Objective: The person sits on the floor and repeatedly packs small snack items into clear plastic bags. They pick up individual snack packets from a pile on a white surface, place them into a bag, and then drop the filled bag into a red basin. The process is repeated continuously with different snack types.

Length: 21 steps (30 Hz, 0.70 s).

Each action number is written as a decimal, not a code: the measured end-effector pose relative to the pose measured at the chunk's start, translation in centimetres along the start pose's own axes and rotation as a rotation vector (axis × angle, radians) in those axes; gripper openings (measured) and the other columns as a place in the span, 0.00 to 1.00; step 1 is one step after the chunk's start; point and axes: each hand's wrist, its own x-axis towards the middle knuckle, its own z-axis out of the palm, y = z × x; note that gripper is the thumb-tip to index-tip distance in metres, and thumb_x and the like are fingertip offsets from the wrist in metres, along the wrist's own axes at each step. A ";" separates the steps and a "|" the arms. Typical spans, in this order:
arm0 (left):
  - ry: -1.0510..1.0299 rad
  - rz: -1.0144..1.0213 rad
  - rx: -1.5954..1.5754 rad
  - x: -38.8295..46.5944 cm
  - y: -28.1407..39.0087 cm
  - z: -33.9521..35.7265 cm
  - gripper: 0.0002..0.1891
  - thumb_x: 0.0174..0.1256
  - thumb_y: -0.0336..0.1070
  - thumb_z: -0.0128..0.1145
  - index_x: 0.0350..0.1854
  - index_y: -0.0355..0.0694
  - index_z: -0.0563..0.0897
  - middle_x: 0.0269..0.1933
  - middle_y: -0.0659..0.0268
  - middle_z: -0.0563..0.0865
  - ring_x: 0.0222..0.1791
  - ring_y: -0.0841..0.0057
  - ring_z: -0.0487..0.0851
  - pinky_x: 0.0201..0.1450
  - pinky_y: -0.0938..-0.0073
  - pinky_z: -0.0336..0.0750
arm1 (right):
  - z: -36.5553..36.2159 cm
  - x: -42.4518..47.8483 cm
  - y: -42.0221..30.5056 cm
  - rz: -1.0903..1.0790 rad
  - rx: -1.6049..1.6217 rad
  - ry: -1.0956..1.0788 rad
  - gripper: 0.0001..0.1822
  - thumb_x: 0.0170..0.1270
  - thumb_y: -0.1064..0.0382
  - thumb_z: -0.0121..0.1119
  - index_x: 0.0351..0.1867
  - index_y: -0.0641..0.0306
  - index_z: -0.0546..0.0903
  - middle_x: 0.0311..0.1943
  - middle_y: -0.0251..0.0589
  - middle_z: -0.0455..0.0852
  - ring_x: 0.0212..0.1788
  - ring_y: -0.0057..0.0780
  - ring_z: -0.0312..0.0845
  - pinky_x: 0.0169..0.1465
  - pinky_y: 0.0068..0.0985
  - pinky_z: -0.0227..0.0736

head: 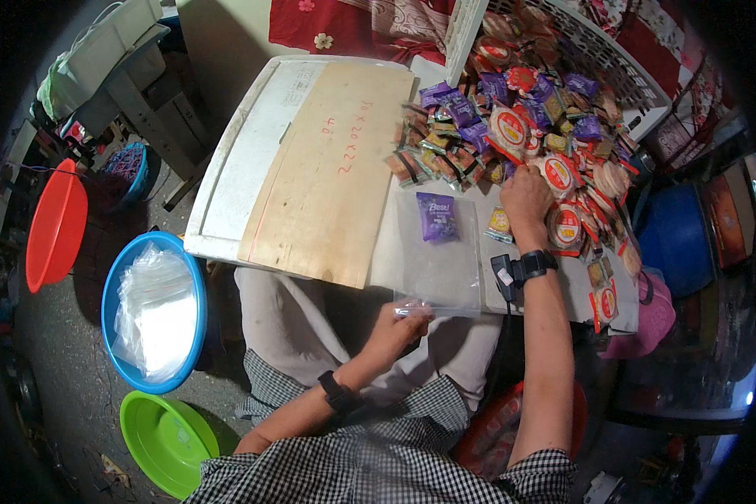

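Observation:
My left hand (405, 324) pinches the near edge of a transparent plastic bag (438, 271). The bag lies flat over the front of the table, and a purple snack packet (436, 217) shows inside its far half. At the front of a heap of wrapped snacks, my right hand (528, 195) reaches down with its fingertips hidden, so a hold on any packet cannot be made out. Close to it are a round cracker packet (559, 173) with red edging and a small yellow packet (499, 225). Another round cracker packet (567, 227) lies right of the wrist.
A plywood sheet (327, 170) with red writing covers part of the white tabletop (233, 183). Behind the heap a white plastic basket (652, 120) lies tipped. On the left floor stand a blue basin (108, 315) of plastic bags, a green basin (164, 441) and a red basin (57, 227).

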 end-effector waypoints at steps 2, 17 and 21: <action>0.033 0.012 -0.021 0.0 -0.1 0.1 0.11 0.69 0.39 0.52 0.30 0.38 0.78 0.23 0.76 0.73 0.23 0.89 0.66 0.24 0.84 0.60 | -2.1 -1.1 0.6 0.073 0.252 0.065 0.11 0.56 0.59 0.60 0.32 0.67 0.83 0.32 0.48 0.85 0.37 0.46 0.84 0.39 0.40 0.77; 0.090 0.031 0.013 0.1 0.2 0.7 0.11 0.69 0.38 0.51 0.29 0.40 0.78 0.22 0.74 0.73 0.20 0.88 0.65 0.22 0.83 0.56 | -4.6 -17.1 9.7 0.464 1.325 0.047 0.07 0.61 0.64 0.62 0.34 0.67 0.81 0.27 0.32 0.80 0.30 0.26 0.76 0.36 0.23 0.70; 0.104 0.033 0.030 0.2 -0.6 0.2 0.11 0.69 0.38 0.51 0.28 0.40 0.78 0.21 0.74 0.73 0.20 0.88 0.65 0.22 0.83 0.56 | -6.0 -18.6 8.2 0.022 0.463 0.204 0.15 0.60 0.74 0.53 0.49 0.71 0.78 0.50 0.46 0.80 0.50 0.44 0.77 0.53 0.36 0.72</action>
